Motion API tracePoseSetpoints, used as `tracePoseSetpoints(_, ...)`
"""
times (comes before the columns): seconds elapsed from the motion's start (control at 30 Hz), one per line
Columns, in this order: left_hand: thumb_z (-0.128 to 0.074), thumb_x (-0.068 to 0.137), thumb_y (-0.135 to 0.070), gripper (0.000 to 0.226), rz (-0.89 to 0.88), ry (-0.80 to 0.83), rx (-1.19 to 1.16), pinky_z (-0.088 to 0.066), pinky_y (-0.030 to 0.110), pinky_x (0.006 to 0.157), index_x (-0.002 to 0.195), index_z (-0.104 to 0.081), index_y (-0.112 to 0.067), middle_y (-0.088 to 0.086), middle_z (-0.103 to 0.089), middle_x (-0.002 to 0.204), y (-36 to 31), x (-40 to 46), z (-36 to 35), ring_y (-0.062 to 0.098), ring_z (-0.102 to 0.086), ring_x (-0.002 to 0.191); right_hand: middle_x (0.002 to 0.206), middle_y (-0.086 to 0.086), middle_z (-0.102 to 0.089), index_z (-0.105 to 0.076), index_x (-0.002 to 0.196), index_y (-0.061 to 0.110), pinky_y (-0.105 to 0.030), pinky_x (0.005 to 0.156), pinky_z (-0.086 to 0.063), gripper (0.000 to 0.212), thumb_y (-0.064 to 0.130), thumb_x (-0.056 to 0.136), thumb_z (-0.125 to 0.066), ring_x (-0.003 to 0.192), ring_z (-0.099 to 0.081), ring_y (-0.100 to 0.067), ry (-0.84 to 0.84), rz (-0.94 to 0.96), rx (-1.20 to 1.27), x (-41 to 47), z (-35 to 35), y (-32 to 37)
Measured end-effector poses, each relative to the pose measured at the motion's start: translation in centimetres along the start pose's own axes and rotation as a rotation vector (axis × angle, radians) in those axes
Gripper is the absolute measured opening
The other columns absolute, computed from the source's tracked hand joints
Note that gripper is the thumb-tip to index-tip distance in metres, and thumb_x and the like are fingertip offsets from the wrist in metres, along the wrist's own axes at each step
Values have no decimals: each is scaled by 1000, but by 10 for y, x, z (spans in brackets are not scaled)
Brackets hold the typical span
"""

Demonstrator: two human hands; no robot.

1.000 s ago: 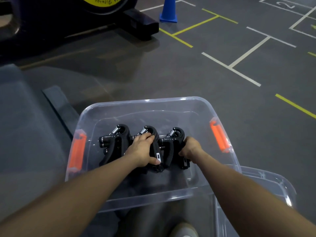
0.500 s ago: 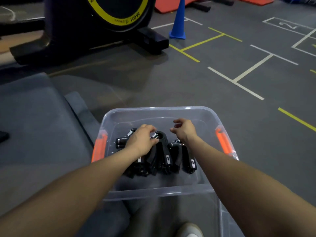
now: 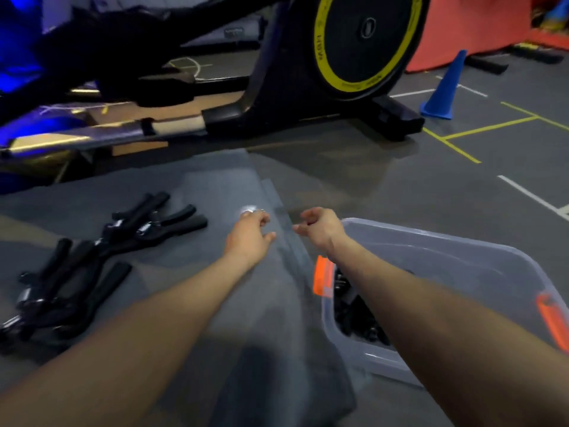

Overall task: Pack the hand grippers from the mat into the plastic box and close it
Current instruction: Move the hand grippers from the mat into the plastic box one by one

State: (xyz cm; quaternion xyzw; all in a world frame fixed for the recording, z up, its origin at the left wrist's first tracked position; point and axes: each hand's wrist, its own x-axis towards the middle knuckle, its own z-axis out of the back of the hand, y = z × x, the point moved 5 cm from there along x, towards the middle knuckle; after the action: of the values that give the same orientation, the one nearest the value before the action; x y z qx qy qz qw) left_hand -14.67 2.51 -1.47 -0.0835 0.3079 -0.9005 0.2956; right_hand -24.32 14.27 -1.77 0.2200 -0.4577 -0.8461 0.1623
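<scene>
Gym floor, grey mat (image 3: 215, 186). Hand grippers (image 3: 92, 257) lie left of your empty, loosely curled hands; left hand (image 3: 249, 238) nearer than right hand (image 3: 320, 229).

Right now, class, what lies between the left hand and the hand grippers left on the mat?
In the head view, only bare grey mat lies between the left hand and the hand grippers; nothing else sits on that stretch.

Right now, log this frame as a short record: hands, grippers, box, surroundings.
left hand: empty, fingers loosely curled, over the mat
right hand: empty, fingers loosely curled
hand grippers on mat: several, piled at left
plastic box: open, grippers inside, orange latches
nearby: exercise machine, blue cone
</scene>
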Motion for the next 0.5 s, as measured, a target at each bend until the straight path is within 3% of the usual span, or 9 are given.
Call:
tracePoseSetpoints(0.13,-64,84,-18,33,67,-50,10,-44,36,100,116,-58,-11,11,-55,120,51,-4,34,26,-57,110,90,-8,-54,-58,116,-3,-6,48,-35,38,5,81,-69,66,-49,-15,95,5,40,1,-64,26)
tracePoseSetpoints(0.2,-65,84,-18,33,103,-62,34,-44,37,99,116,-58,-11,10,-54,121,80,-6,49,26,-57,111,87,-9,-53,-57,116,-4,-4,43,-34,36,3,82,-67,56,-43,-10,134,11,51,3,-93,36)
tracePoseSetpoints(0.27,-65,84,-17,35,138,-76,63,-44,37,100,117,-57,-11,10,-52,123,110,-7,62,26,-55,114,84,-8,-52,-55,117,-4,-7,46,-36,37,5,83,-67,57,-44,-10,160,13,39,7,-120,42)
tracePoseSetpoints(0.37,-64,85,-19,41,186,-116,116,-41,39,103,123,-54,-12,8,-49,129,151,-1,80,26,-48,123,91,-8,-53,-55,120,-2,-14,59,-39,39,7,83,-67,80,-52,-17,211,25,-8,16,-153,44)
tracePoseSetpoints(0.5,-61,87,-20,45,214,-137,243,-39,39,101,129,-48,-14,5,-43,134,183,12,89,24,-38,128,95,-4,-54,-56,120,2,-27,89,-45,38,10,85,-65,91,-53,-17,222,46,-83,31,-180,44)
